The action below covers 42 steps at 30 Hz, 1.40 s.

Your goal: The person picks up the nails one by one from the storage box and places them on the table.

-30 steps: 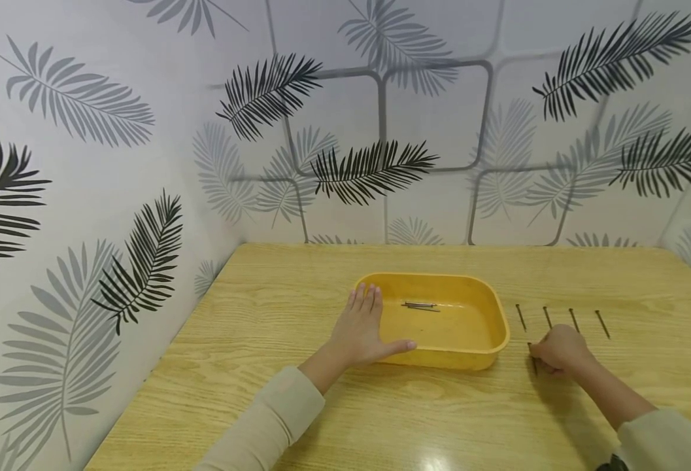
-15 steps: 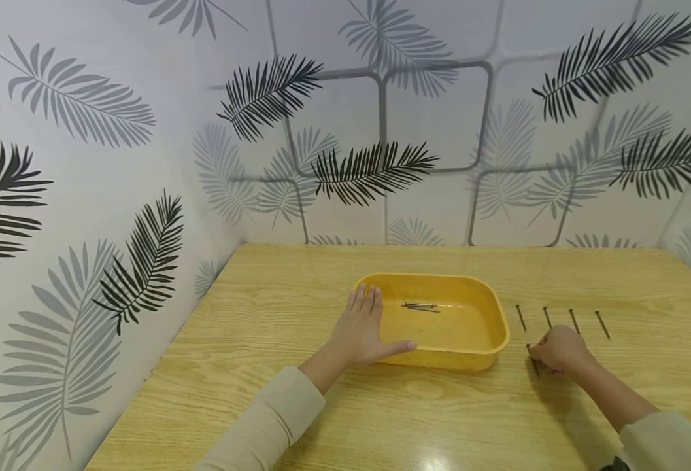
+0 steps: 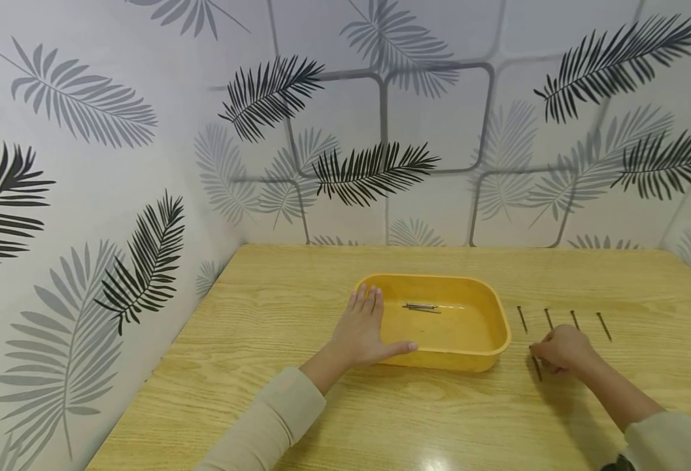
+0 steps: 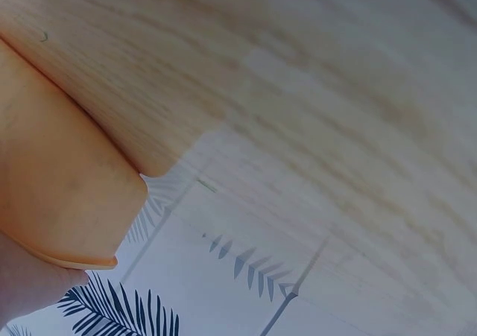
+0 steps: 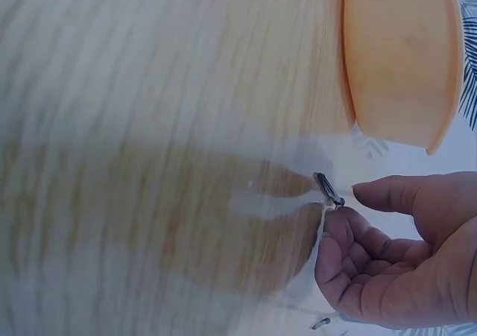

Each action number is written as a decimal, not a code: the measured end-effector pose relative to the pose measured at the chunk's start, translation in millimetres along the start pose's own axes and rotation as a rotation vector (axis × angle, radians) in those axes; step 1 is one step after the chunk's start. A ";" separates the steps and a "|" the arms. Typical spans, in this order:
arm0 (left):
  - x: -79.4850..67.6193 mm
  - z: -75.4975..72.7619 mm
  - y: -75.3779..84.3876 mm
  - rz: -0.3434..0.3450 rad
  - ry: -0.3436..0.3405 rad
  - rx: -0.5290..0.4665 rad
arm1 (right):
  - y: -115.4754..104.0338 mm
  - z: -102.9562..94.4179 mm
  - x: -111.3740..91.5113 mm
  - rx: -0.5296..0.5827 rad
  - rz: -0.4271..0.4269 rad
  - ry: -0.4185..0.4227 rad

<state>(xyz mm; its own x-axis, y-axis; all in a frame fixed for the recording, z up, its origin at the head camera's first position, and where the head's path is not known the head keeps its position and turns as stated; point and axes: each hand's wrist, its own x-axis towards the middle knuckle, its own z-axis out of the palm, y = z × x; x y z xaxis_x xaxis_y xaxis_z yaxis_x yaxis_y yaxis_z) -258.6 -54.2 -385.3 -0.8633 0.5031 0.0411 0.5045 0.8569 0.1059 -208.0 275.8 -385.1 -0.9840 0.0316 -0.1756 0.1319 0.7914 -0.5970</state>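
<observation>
Because it fills all of the back and the left side, the pale wall (image 3: 345, 118) is the biggest thing to see, and it has black and grey leaves all over it. Next comes the wooden table (image 3: 263, 314), light yellow with thin wavy lines and a shiny spot (image 3: 433, 464) at the front. On it, around the middle, sits a yellow tray (image 3: 430, 360) with round corners. Two light sleeves come in from the bottom, the left sleeve (image 3: 274, 418) and the right sleeve (image 3: 669, 439).

The left hand (image 3: 357, 333) rests on the left end of the tray. Its fingers reach straight over the side, and its thumb is spread out along the front edge. The right hand (image 3: 565, 352) is low over the table, to the right of the tray. Its fingers are curled in, with the thumb and first finger right by one lone nail (image 3: 537, 367). From the right wrist a little gap shows by the thumb, so I cannot tell if they pinch it.

That nail is slanted, and it is closer to the person than the four nails (image 3: 522, 319), which are in a row on the table, well apart from the tray's nails. A few thin grey nails (image 3: 421, 306) lie close together inside the tray, toward the back
</observation>
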 end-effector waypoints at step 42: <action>0.5 -0.1 1.1 -0.005 0.014 0.004 | -75.2 -1.7 27.9 0.265 -0.129 0.120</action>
<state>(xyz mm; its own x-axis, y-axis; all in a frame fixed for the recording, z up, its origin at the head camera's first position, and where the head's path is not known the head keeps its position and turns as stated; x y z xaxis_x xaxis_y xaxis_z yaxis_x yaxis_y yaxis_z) -258.5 -53.1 -385.1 -0.8659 0.4973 0.0543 0.5002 0.8598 0.1024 -245.5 218.2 -343.8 -0.9997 0.0253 -0.0010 0.0162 0.6071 -0.7944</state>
